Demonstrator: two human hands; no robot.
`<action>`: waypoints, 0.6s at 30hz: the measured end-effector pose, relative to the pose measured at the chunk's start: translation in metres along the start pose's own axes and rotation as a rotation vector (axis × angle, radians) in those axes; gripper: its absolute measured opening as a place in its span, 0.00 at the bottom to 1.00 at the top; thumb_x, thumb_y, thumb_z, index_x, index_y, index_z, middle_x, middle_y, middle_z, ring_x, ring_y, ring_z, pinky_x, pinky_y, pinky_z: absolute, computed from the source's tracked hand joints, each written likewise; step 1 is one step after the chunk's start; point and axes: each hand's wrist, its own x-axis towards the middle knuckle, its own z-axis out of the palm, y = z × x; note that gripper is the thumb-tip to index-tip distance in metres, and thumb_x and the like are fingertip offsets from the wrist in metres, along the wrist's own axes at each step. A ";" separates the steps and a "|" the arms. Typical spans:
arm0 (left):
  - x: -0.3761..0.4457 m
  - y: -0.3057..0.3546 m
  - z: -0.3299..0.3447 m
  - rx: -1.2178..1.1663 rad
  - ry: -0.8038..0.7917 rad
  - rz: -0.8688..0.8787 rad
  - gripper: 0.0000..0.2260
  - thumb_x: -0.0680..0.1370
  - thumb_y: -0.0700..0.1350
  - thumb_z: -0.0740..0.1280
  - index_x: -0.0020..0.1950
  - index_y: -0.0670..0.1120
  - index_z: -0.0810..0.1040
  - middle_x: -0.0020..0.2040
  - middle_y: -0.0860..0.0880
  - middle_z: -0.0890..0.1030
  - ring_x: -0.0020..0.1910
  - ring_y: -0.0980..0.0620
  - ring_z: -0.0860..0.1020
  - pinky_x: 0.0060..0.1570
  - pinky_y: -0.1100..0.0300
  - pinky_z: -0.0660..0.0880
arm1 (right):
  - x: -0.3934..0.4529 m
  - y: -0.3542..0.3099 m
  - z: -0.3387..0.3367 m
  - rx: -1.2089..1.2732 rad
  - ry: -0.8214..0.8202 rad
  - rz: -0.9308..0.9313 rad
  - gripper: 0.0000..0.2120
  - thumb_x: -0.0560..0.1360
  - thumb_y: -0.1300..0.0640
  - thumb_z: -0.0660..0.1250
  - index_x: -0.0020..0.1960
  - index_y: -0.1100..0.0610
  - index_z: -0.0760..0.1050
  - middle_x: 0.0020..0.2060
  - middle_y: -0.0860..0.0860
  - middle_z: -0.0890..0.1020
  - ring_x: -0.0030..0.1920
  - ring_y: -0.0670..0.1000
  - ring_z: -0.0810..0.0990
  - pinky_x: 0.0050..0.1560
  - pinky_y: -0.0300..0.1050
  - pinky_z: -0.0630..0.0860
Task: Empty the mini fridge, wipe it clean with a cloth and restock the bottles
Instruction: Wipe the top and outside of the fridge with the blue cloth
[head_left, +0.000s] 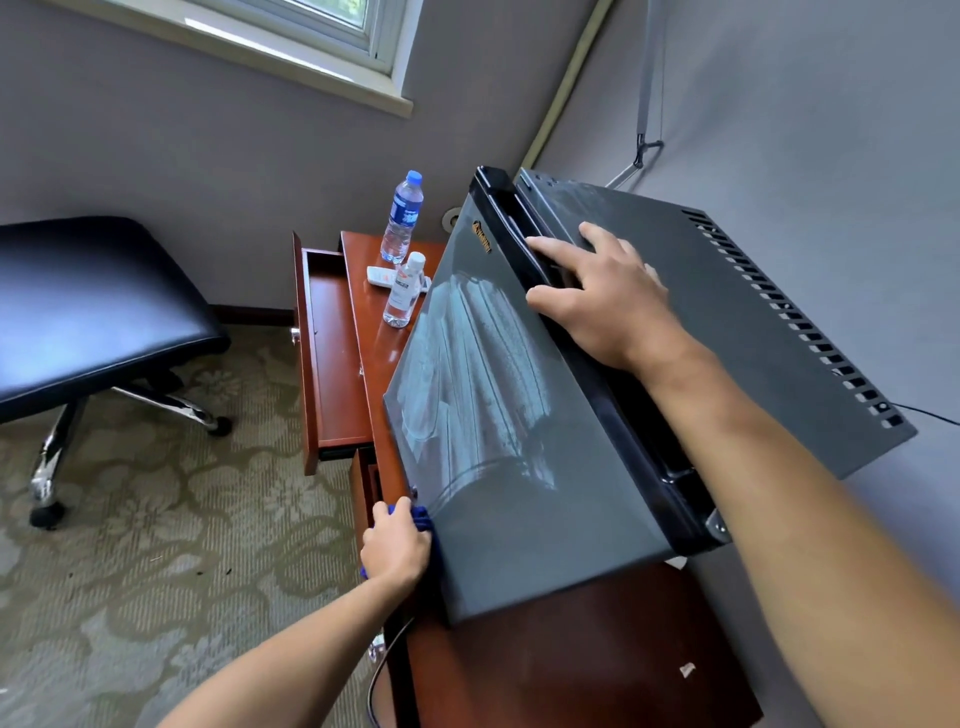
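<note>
Wiping the fridge door, bottles out on the desk.

I see the left hand (396, 545) gripping a blue cloth (423, 521) against the lower edge of the closed fridge (509, 415) door, while the right hand (597, 296) lies with fingers spread, holding nothing, along the top handle. Two bottles (402, 218) stand on the desk (374, 332) just beside the fridge (so emptying looks done). I judge restocking still to come; the inside I cannot see.
</note>
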 end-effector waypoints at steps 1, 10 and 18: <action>-0.002 0.002 -0.004 -0.026 0.010 0.015 0.09 0.74 0.49 0.68 0.53 0.52 0.72 0.57 0.47 0.72 0.50 0.38 0.78 0.50 0.48 0.78 | 0.000 -0.001 0.000 0.002 -0.002 0.001 0.31 0.71 0.35 0.60 0.75 0.29 0.63 0.81 0.50 0.59 0.80 0.54 0.53 0.78 0.65 0.50; -0.118 0.099 -0.113 -0.498 0.202 0.432 0.11 0.71 0.53 0.75 0.50 0.56 0.78 0.51 0.57 0.75 0.44 0.54 0.79 0.46 0.56 0.75 | -0.003 -0.006 -0.004 0.018 -0.016 0.016 0.33 0.69 0.36 0.59 0.75 0.30 0.64 0.81 0.51 0.58 0.80 0.55 0.53 0.79 0.65 0.50; -0.157 0.134 -0.142 -0.652 0.203 0.580 0.13 0.69 0.58 0.70 0.51 0.58 0.78 0.52 0.60 0.75 0.46 0.58 0.79 0.45 0.60 0.75 | 0.000 -0.003 -0.002 0.003 -0.012 0.011 0.34 0.68 0.35 0.58 0.75 0.30 0.63 0.81 0.51 0.58 0.80 0.55 0.54 0.78 0.65 0.50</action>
